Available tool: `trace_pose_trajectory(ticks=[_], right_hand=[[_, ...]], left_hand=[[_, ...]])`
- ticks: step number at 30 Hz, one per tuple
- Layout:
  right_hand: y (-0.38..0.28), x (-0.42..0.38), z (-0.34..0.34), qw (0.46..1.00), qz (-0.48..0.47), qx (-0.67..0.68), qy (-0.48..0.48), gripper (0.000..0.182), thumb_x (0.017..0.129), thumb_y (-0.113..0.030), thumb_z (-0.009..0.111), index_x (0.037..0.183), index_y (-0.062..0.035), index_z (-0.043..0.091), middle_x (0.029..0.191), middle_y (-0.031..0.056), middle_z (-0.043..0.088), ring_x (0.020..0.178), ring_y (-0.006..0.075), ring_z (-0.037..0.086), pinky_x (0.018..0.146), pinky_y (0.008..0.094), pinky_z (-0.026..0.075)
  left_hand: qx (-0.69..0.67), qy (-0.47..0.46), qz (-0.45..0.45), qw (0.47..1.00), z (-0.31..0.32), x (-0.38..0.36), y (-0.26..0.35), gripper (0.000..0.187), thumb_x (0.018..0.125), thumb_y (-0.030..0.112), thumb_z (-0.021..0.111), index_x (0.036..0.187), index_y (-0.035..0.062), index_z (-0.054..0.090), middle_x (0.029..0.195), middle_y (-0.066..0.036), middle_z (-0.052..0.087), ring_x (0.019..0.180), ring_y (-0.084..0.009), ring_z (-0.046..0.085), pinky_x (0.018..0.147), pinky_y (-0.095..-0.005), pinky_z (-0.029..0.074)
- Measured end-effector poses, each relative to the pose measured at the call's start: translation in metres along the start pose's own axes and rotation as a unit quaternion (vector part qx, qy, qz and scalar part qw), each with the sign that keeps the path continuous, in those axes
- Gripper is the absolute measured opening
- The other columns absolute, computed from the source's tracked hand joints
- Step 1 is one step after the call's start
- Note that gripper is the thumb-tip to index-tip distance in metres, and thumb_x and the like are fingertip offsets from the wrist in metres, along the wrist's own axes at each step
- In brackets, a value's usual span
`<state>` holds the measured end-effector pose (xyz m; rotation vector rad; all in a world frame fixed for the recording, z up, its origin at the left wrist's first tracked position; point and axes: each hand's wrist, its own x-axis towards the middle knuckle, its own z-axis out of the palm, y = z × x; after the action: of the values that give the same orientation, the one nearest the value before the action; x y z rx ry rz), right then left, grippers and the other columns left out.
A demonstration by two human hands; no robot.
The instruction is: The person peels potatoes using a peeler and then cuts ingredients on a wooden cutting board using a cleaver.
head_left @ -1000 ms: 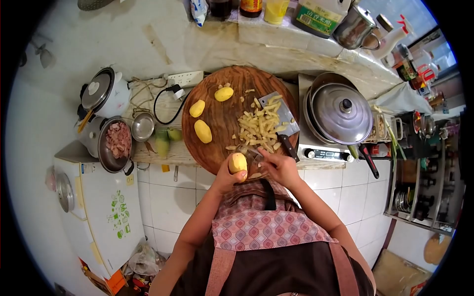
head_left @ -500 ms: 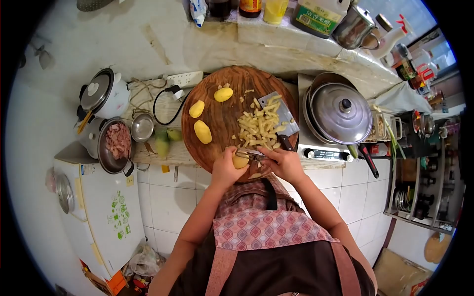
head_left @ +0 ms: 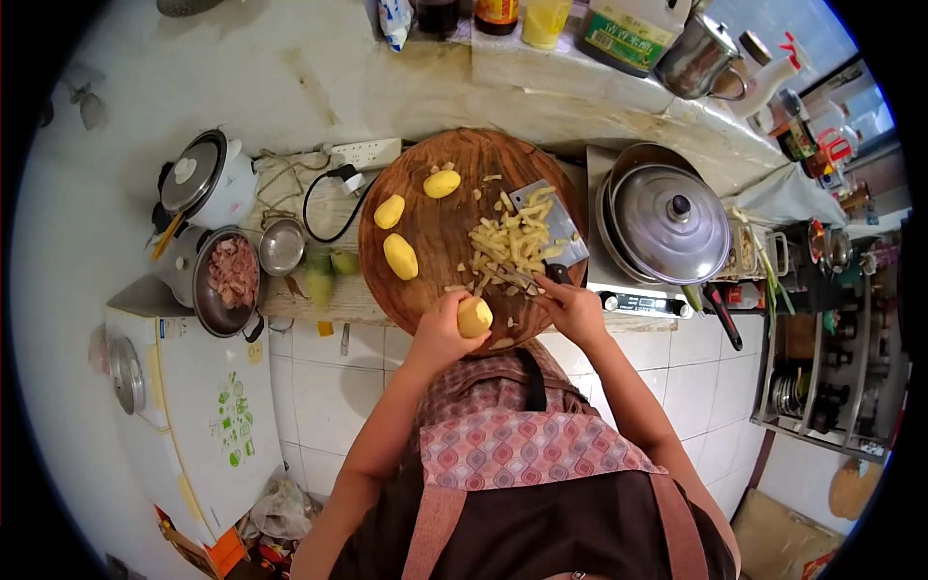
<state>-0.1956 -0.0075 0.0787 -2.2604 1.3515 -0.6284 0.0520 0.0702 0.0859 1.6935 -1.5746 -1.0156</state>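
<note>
My left hand (head_left: pixel 442 331) is wrapped round a peeled potato (head_left: pixel 475 317), which has a pale patch facing up. It is over the near edge of the round wooden chopping board (head_left: pixel 406 304). My right hand (head_left: pixel 573 311) is closed at the board's right edge, on what looks like a metal peeler (head_left: pixel 525 279), partly hidden by the fingers. Just beyond those fingers lies the dark handle of a cleaver (head_left: pixel 566 237), its blade flat on the board. Cut potato strips (head_left: pixel 510 239) are heaped against the blade. Several whole peeled potatoes (head_left: pixel 400 257) sit on the left side.
Right of the board, a lidded wok (head_left: pixel 669 222) stands on an induction cooker (head_left: pixel 643 303). To the left are a pan of cut meat (head_left: pixel 233 274), a small metal bowl (head_left: pixel 282 246), a rice cooker (head_left: pixel 208 179) and green vegetables (head_left: pixel 319 276). Bottles line the back ledge.
My right hand and the metal tool have moved away from the potato, to the right and near the cleaver handle. My left hand keeps the potato, now turned and more exposed.
</note>
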Motion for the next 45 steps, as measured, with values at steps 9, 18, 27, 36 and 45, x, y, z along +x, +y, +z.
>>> trace_pose_trajectory(ticks=[9,18,27,36,45], right_hand=[[-0.016,0.007,0.007,0.996,-0.011,-0.065,-0.061,0.04,0.082,-0.028,0.071,0.121,-0.02,0.067,0.076,0.0128,0.068,0.066,0.0301,0.065,0.056,0.0388,0.05],[-0.024,0.001,0.007,0.997,-0.013,0.054,-0.045,0.038,0.081,-0.026,0.073,0.117,-0.0171,0.069,0.074,0.015,0.067,0.066,0.0312,0.065,0.059,0.0381,0.05],[-0.033,-0.01,0.014,0.996,0.005,0.075,0.039,0.044,0.082,-0.022,0.073,0.125,-0.016,0.064,0.074,0.012,0.065,0.059,0.029,0.062,0.054,0.0374,0.049],[-0.045,-0.003,0.014,0.989,-0.148,-0.007,-0.019,0.046,0.081,-0.025,0.071,0.126,-0.0229,0.063,0.068,0.0053,0.057,0.054,0.0252,0.059,0.047,0.0368,0.046],[-0.043,-0.009,0.005,0.998,-0.034,0.03,0.043,0.043,0.082,-0.025,0.072,0.124,-0.0203,0.065,0.067,0.0078,0.061,0.055,0.028,0.06,0.049,0.0382,0.048]], left_hand=[[0.129,0.132,0.172,0.968,0.012,0.005,-0.009,0.06,0.065,0.016,0.083,0.114,0.0026,0.052,0.104,-0.016,0.06,0.095,-0.0356,0.059,0.08,-0.0408,0.05],[0.172,0.13,0.167,0.962,0.013,0.003,-0.004,0.059,0.067,0.011,0.083,0.114,0.0021,0.048,0.11,-0.016,0.057,0.102,-0.0331,0.057,0.083,-0.0395,0.049],[-0.632,-0.01,-0.213,0.745,0.016,0.007,-0.016,0.043,0.098,0.034,0.045,0.129,0.0055,0.048,0.108,-0.014,0.063,0.1,-0.0263,0.063,0.085,-0.041,0.054],[-0.702,-0.058,-0.283,0.651,0.024,0.011,-0.032,0.045,0.097,0.044,0.038,0.112,0.0037,0.053,0.09,-0.015,0.062,0.066,-0.0204,0.059,0.045,-0.0259,0.043],[-0.757,-0.046,-0.316,0.57,0.026,0.002,-0.016,0.044,0.096,0.044,0.04,0.108,0.0042,0.054,0.085,-0.013,0.058,0.063,-0.0213,0.055,0.046,-0.0269,0.041]])
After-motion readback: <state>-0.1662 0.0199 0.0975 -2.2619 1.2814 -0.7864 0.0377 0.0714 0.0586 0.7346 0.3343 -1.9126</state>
